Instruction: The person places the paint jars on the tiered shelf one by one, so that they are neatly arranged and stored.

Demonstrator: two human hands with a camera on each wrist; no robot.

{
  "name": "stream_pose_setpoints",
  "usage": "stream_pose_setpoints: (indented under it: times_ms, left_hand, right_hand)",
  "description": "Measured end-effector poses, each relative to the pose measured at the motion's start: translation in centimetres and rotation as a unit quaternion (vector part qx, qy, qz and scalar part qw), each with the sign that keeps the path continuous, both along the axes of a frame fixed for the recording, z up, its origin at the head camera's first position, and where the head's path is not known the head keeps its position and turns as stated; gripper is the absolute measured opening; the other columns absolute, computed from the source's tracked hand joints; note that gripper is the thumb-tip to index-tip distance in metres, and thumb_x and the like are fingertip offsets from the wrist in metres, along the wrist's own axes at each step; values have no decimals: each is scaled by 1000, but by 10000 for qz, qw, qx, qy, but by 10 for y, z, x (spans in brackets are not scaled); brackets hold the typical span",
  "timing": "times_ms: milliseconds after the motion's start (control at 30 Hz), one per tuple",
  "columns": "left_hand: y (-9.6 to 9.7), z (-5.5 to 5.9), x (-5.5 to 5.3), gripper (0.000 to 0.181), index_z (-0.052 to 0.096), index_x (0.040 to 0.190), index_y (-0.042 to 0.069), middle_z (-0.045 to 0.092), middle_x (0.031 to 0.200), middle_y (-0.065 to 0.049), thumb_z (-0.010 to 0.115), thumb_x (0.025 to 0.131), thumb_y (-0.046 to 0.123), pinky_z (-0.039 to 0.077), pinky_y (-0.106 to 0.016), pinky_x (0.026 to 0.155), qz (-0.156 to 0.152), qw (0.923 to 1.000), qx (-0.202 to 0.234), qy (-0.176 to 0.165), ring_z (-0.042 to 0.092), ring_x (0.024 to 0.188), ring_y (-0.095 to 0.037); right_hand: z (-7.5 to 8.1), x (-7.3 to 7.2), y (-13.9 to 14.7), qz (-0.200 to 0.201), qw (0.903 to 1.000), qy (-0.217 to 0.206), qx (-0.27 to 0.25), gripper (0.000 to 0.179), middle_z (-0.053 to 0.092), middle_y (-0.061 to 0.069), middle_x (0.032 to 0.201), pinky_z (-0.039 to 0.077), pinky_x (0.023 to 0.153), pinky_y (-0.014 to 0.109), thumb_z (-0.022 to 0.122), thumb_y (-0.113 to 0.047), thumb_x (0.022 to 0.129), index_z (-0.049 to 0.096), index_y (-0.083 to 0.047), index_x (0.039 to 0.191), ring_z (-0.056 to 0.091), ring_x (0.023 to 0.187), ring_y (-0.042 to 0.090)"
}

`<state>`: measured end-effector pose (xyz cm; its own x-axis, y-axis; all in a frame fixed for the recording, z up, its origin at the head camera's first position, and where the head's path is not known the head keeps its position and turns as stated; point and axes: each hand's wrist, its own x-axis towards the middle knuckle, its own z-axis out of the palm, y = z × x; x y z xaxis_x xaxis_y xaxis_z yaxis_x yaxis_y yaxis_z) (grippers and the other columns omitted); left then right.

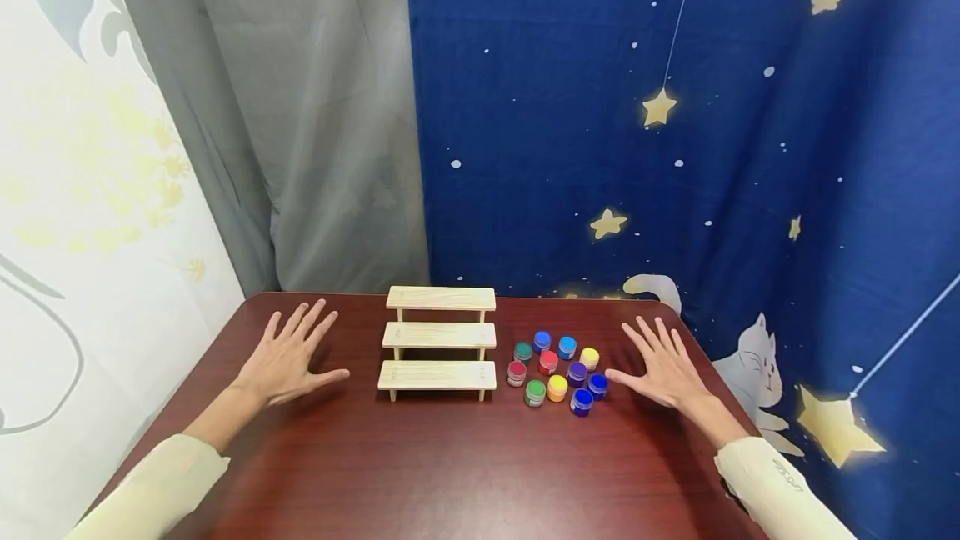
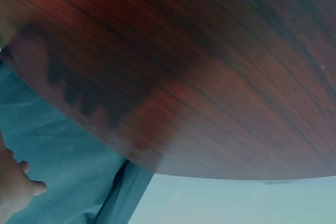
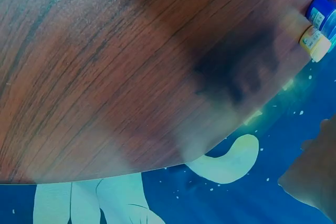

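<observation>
A three-step wooden riser stands in the middle of the dark red table, all steps bare. Just right of it sits a cluster of several small paint jars with coloured lids: blue, red, green, yellow, purple. My left hand lies flat on the table left of the riser, fingers spread, holding nothing. My right hand lies flat to the right of the jars, its thumb close to the dark blue jar. The right wrist view catches two jars at its top right corner and part of the hand.
A grey curtain and a blue starry cloth hang right behind the table's far edge. A white patterned wall runs along the left side. The left wrist view shows the table top and its edge.
</observation>
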<state>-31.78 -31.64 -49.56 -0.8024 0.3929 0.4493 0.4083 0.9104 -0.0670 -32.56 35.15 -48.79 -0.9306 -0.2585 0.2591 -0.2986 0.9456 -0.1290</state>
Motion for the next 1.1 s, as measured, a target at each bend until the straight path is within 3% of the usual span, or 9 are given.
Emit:
stream_pose_setpoints:
  times_ms: [267,567,1100]
  left_hand:
    - [7,3,0,108,41,160,11,36,163,-20,64,82,82,21,-69,115,-23,9998,-17,-184,35,147,-44]
    - [19,6,2,107,41,159,13,37,163,-19,65,81,82,25,-69,114,-133,9998,-34,-173,39,145,-44]
    - [38,6,1,105,39,160,13,35,165,-15,68,83,78,34,-65,111,-382,9963,451,-616,41,145,-38]
  right_hand:
    - [1,6,-6,106,9998,-161,-56,99,25,25,167,1,122,65,66,-72,86,38,-11,160,11,154,51]
    - [3,12,-13,259,9991,-250,-228,98,28,24,167,5,122,65,68,-71,86,40,-12,159,14,154,51]
    - [-4,15,-16,604,9953,-486,-577,96,39,26,160,19,118,69,73,-66,86,42,-10,158,29,149,51]
